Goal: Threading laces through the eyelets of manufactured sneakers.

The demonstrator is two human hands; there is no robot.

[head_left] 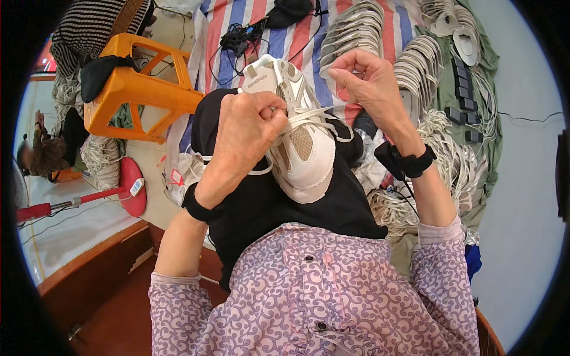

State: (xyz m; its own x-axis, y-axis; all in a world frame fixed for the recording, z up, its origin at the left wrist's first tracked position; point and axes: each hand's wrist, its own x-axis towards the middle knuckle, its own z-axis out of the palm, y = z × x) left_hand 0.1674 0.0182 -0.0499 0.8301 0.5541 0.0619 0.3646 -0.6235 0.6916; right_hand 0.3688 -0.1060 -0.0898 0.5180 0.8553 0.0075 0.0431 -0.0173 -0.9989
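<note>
At centre frame, the left hand (pixel 246 127) closes around a white sneaker (pixel 297 139) resting on a black cloth (pixel 267 202) over the lap, while the right hand (pixel 368 80) pinches its white lace (pixel 314 113) taut toward upper right; steady, even tension would seat it flat.

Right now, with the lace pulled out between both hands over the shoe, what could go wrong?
1. The right hand pinches the lace taut near its end; it could slip free and pull back through an eyelet.
2. The shoe rests on a black cloth on the lap, steadied only by the left hand; a hard tug might tip it off.
3. Loose laces lie heaped just beside the right forearm and could snag.
</note>
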